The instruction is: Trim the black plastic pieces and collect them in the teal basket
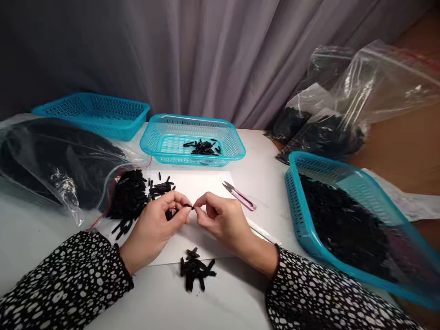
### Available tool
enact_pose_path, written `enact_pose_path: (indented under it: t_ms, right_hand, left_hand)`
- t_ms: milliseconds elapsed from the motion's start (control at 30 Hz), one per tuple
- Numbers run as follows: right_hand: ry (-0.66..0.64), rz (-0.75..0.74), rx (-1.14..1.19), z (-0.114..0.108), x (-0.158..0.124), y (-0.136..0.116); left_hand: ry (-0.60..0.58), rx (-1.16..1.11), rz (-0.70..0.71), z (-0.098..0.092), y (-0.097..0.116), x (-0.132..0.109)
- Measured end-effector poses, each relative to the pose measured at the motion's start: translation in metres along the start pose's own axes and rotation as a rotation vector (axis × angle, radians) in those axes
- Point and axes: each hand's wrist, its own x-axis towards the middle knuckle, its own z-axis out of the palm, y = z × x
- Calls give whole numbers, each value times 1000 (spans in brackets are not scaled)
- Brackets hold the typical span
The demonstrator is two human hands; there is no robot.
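Over a white sheet (209,181), my left hand (158,224) pinches a small black stick-like piece (188,206) between thumb and forefinger. More black pieces show tucked under its curled fingers. The thumb and forefinger of my right hand (223,217) are closed on the other end of the same piece, so the fingertips nearly meet. A heap of similar black pieces (129,195) lies left of my left hand, some spilling onto the sheet. Closer to me lies a smaller pile of black pieces (195,269). Pink-handled thread snips (240,196) rest beyond my right hand.
A blue basket (192,160) at the back holds a few black pieces, with another blue basket (134,130) to its left. A large blue basket (302,229) full of black pieces stands right. Stuffed plastic bags lie left (62,160) and back right (323,133).
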Motion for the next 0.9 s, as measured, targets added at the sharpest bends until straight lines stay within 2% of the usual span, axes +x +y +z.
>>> enact_pose_path:
  t_ms: [200, 267, 367, 433, 600, 667, 767, 900]
  right_hand:
    - [132, 140, 36, -10, 10, 5]
    - [175, 179, 110, -13, 12, 5]
    - [164, 133, 219, -14, 9, 3]
    - [57, 47, 257, -13, 5, 1]
    - [-379, -304, 322, -14, -5, -8]
    - [-462, -406, 330, -14, -6, -10]
    - [-398, -422, 256, -14, -6, -9]
    - [-89, -252, 128, -9, -4, -3]
  left_hand:
    - [-134, -162, -146, 5, 1, -6]
    - [-114, -213, -160, 4, 0, -5]
    - [-21, -279, -133, 2, -3, -2]
    - [37, -319, -118, 1, -5, 1]
    - [101, -367, -109, 2, -6, 2]
    - [111, -361, -106, 2, -6, 2]
    - [112, -371, -105, 2, -6, 1]
    - [130, -387, -106, 2, -5, 0]
